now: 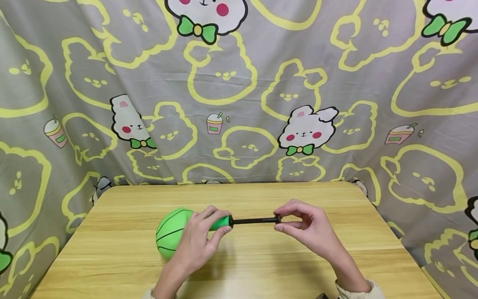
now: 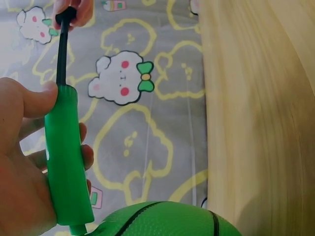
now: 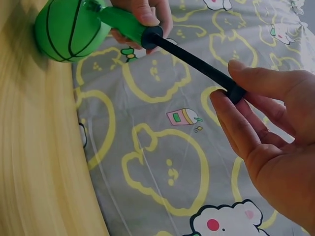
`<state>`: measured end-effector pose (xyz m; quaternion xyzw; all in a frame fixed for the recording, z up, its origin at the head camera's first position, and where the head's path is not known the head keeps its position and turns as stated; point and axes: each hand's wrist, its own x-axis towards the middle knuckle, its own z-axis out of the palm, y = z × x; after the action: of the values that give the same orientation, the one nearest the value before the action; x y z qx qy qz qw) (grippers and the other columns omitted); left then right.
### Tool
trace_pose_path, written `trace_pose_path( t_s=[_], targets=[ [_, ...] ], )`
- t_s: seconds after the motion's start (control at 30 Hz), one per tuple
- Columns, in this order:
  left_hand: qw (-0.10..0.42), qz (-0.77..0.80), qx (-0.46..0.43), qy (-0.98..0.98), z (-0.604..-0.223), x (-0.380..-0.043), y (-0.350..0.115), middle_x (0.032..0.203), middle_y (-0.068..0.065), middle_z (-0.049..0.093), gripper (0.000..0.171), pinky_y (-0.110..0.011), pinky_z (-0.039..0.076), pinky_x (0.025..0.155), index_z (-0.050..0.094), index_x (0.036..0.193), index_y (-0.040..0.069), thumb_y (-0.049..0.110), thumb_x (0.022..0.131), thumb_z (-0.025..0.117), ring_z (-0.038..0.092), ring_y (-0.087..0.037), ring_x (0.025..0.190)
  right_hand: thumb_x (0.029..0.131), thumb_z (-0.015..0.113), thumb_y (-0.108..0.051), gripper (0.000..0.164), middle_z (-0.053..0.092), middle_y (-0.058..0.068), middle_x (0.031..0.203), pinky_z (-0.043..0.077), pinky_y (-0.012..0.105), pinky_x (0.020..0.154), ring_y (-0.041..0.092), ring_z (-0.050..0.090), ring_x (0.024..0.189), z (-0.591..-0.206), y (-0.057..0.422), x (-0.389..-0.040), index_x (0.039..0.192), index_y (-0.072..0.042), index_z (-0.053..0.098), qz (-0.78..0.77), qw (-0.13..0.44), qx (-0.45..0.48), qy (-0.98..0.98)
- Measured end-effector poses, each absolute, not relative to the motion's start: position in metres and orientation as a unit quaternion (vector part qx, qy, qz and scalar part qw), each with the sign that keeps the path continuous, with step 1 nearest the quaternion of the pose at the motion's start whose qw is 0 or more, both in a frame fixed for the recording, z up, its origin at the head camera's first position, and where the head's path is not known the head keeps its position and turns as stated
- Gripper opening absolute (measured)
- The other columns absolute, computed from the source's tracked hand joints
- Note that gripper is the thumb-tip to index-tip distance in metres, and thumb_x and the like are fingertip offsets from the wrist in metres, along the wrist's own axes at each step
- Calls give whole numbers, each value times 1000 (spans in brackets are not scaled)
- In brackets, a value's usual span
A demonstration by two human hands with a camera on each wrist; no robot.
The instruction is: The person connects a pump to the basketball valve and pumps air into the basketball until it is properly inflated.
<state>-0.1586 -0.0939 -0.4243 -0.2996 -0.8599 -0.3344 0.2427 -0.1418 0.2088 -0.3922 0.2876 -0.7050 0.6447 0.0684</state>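
A hand pump with a green barrel [image 2: 66, 162] and a black rod [image 1: 254, 221] lies level between the two hands. My left hand [image 1: 199, 236] grips the barrel, its thumb along the side near the rod end. With thumb and fingertips my right hand [image 1: 308, 226] pinches the black knob [image 3: 236, 93] at the rod's far end; the rod is drawn well out. Against the barrel's other end sits a green ball [image 1: 169, 234] with black lines, partly hidden by the left hand in the head view. The ball's surface looks dented near the pump in the head view.
Below the hands is a light wooden table [image 1: 112, 249]. A grey curtain [image 1: 239, 91] with yellow outlines and white cartoon animals hangs behind it and at both sides. A small dark object [image 1: 322, 296] shows at the bottom edge, near the right sleeve [image 1: 360, 290].
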Motion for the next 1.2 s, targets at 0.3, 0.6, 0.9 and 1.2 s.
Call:
trace_pose_path(
  t_s=[0.3,0.6,0.9,1.2],
  targets=[
    [248,-335,-305,-857,-426,-156,-87,101,14,66,21,-30,44,76,74,114,22,30,94,74,63,-3,88,81,81,8,29,67,26,105,59,44,79,26,69,102,-397,202,-142,108,-1,74,646,66,280,-707],
    [243,-333,-308,-857,-426,-152,-83,102,14,67,21,-30,45,76,75,114,22,30,94,75,63,-4,89,83,79,10,29,68,22,104,60,43,76,24,70,99,-400,191,-141,109,1,73,642,84,304,-699],
    [235,-335,-311,-858,-427,-150,-78,101,16,65,21,-32,46,77,75,114,23,31,94,75,63,-1,89,83,79,10,29,69,16,105,60,42,75,24,70,99,-405,183,-140,110,0,73,639,79,312,-698],
    [228,-333,-313,-860,-428,-148,-74,102,15,64,20,-33,46,79,74,114,23,28,94,75,62,-1,89,83,80,8,29,69,18,105,60,42,75,28,70,100,-408,176,-139,110,-1,73,640,77,308,-700]
  ],
)
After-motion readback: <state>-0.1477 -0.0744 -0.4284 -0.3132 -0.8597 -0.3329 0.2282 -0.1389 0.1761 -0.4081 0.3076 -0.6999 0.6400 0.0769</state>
